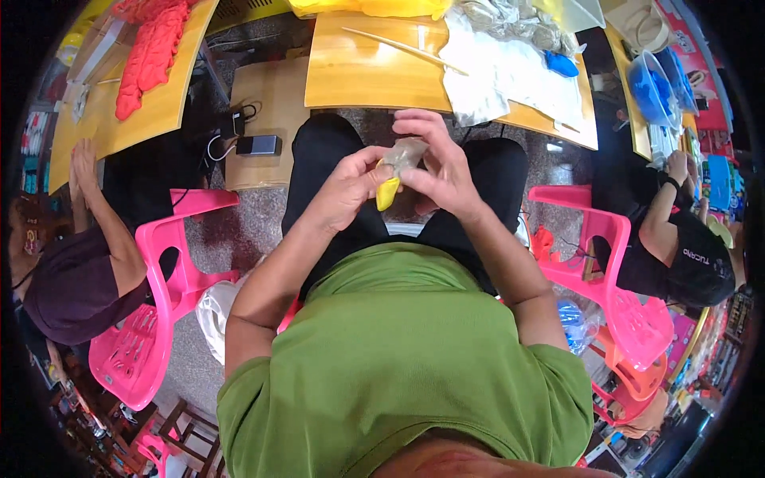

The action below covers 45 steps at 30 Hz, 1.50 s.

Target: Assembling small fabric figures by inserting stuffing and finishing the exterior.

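Note:
Above my lap, my left hand pinches a small bright yellow soft piece between thumb and fingers. Joined to it or lying against it is a crumpled greyish, see-through piece, like thin film or sheer cloth; I cannot tell which. My right hand curves around this greyish piece, its thumb pressed near the yellow part and its upper fingers raised. Both hands are close together, in front of the table's near edge. The right hand's lower fingertips are partly hidden.
The wooden table ahead bears a thin stick, white sheeting, greyish bundles, a blue piece and yellow material. Co-workers sit on both sides on pink chairs. Red puffy material lies left; a blue basin stands right.

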Motion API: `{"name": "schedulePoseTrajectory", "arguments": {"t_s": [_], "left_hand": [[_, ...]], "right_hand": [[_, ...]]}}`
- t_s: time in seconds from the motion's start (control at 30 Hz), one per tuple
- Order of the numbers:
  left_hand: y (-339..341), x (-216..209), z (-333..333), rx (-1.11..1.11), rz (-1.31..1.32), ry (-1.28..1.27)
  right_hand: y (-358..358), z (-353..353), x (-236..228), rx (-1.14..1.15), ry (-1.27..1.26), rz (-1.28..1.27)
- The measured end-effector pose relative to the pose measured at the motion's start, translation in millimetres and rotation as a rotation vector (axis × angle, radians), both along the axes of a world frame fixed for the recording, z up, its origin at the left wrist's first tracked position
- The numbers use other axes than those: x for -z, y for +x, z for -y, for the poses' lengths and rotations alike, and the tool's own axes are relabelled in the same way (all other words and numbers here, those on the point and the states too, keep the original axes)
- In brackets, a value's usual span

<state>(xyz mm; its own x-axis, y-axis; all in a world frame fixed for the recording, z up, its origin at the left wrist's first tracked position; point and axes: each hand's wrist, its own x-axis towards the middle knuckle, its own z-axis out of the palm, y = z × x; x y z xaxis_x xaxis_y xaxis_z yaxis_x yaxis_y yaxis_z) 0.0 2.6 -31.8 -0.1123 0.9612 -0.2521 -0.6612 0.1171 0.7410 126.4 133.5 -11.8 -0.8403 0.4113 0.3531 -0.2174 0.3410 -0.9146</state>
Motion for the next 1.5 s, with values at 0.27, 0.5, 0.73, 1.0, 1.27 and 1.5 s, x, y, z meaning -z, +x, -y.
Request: {"name": "schedulePoseTrajectory", "arguments": {"t_s": [0.27, 0.5, 0.73, 1.0, 1.27, 1.5], "left_hand": [[17, 32, -5, -0.342, -0.58, -0.105], [25, 34, -4, -0.445, -0.408, -0.112], [18, 30, -9, -0.439, -0.565, -0.159], [21, 25, -13, -0.524, -0.716, -0.087], [21, 20, -12, -0.457, -0.754, -0.111], [12, 12, -11, -0.421, 0.108, 0.055]], "right_hand": [[-10, 26, 47, 0.463, -0.009, 0.178], [-12, 31, 42, 0.349, -0.048, 0.13], [-12, 38, 33, 0.409, -0.022, 0.158], [-10, 43, 33, 0.43, 0.024, 0.141], [-12, 46, 26, 0.479, -0.114, 0.106], [-8, 43, 25, 0.479, -0.044, 0.108]]}}
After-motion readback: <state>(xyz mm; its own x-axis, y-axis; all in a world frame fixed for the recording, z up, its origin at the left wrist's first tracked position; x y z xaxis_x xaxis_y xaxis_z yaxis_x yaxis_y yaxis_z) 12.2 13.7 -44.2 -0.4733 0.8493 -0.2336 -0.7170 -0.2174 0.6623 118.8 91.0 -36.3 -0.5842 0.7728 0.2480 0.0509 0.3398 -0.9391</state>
